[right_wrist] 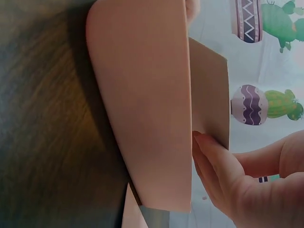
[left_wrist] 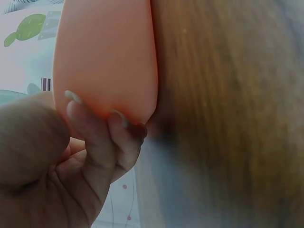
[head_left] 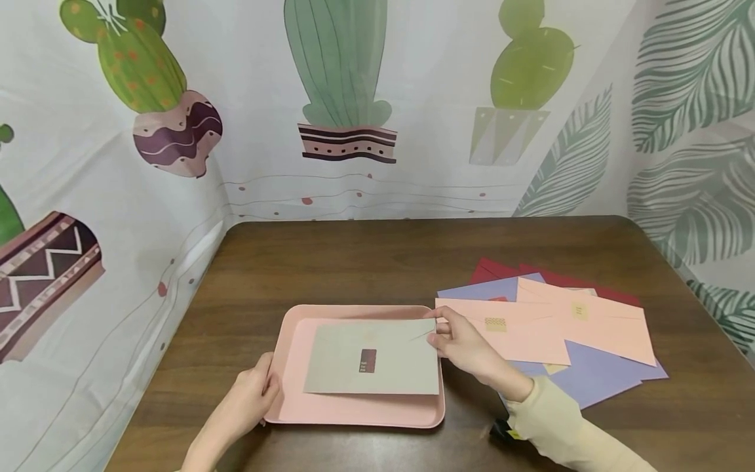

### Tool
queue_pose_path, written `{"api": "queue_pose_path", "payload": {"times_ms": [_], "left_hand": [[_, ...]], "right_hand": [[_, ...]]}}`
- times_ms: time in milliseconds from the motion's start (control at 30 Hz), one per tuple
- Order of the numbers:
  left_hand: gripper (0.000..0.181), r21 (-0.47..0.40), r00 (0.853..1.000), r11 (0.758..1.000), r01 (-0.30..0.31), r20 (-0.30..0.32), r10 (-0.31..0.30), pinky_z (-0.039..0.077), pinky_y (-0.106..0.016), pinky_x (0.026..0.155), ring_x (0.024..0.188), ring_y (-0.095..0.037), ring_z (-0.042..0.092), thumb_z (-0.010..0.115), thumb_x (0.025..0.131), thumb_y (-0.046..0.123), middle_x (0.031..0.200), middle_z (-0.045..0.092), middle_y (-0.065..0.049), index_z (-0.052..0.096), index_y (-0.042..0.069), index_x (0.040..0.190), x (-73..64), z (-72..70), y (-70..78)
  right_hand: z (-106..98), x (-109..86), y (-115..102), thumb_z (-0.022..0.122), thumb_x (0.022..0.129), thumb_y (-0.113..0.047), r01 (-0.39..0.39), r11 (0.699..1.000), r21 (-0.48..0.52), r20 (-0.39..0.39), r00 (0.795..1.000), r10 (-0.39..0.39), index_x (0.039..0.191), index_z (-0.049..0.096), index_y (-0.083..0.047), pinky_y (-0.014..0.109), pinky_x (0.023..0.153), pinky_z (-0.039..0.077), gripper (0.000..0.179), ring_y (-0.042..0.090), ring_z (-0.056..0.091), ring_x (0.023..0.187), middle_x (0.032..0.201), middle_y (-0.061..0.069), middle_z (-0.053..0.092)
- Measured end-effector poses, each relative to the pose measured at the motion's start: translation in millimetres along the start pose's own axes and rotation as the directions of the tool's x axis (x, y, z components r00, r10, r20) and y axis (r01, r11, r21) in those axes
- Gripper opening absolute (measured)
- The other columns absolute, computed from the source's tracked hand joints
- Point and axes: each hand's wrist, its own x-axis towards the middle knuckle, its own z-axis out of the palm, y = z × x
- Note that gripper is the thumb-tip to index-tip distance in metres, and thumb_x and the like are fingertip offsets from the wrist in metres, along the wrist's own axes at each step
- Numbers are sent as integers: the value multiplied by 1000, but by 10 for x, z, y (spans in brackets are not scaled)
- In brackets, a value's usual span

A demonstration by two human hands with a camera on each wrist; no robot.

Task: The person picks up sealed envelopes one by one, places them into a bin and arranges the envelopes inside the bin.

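Note:
A pink tray [head_left: 354,412] lies on the wooden table, and my left hand [head_left: 250,390] grips its left rim. In the left wrist view, fingers [left_wrist: 90,128] curl under the tray's pink side [left_wrist: 109,52]. My right hand [head_left: 466,344] pinches the right edge of a pale grey-green envelope [head_left: 342,367] with a dark label, held over the tray and slightly tilted. From the right wrist view, the envelope [right_wrist: 209,90] rises above the tray's rim [right_wrist: 147,104], with the right hand [right_wrist: 237,175] at its edge. Part of the tray's floor is hidden under the envelope.
To the right, several envelopes overlap in a loose pile: pink ones [head_left: 607,321] on top, purple [head_left: 596,377] beneath, dark red [head_left: 616,295] at the back. A small black object [head_left: 501,431] lies partly under the right sleeve. A cactus-print cloth [head_left: 425,98] hangs behind the table [head_left: 330,262].

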Motion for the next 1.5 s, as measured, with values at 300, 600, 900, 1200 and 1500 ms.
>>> {"api": "queue_pose_path", "payload": {"times_ms": [300, 600, 900, 1200, 1500], "left_hand": [[17, -8, 1000, 1000, 8, 16, -8, 39, -21, 36, 41, -5, 46, 46, 93, -2, 66, 51, -5, 50, 3, 108, 9, 10, -4], [19, -10, 1000, 1000, 13, 4, -13, 39, -22, 36, 39, -6, 45, 47, 93, -1, 65, 52, -4, 51, 5, 111, 10, 7, -18], [19, 9, 1000, 1000, 10, 0, -10, 39, -23, 39, 41, -6, 44, 48, 93, -1, 63, 49, -2, 51, 4, 111, 5, 5, -14], [20, 28, 1000, 1000, -5, -3, 5, 39, -23, 41, 45, -6, 46, 48, 92, -2, 63, 49, -2, 51, 3, 111, 12, 16, -25], [20, 5, 1000, 1000, 15, 4, -15, 39, -23, 39, 43, -6, 45, 47, 93, -2, 66, 51, -4, 51, 4, 111, 8, 18, -26]], "right_hand": [[37, -49, -59, 53, 94, -1, 9, 995, -99, -121, 992, -21, 131, 46, 7, 39, 85, 55, 39, 34, 61, 114, 128, 28, 56], [-20, -84, -73, 53, 93, 0, 77, 982, -175, -162, 981, -105, 125, 51, 5, 41, 97, 50, 33, 36, 57, 121, 132, 27, 55], [-300, -160, -105, 52, 93, 2, 81, 960, -268, -238, 960, -148, 122, 54, 7, 37, 96, 50, 29, 36, 62, 113, 122, 26, 60], [-808, -240, 134, 55, 94, -1, 8, 940, -340, -324, 938, -125, 102, 64, 6, 16, 74, 51, 14, 18, 68, 86, 100, 21, 69], [-1243, -291, 267, 53, 93, -2, -144, 827, -543, -385, 918, -92, 97, 65, 3, 23, 64, 45, 14, 22, 65, 80, 90, 17, 70]]}}
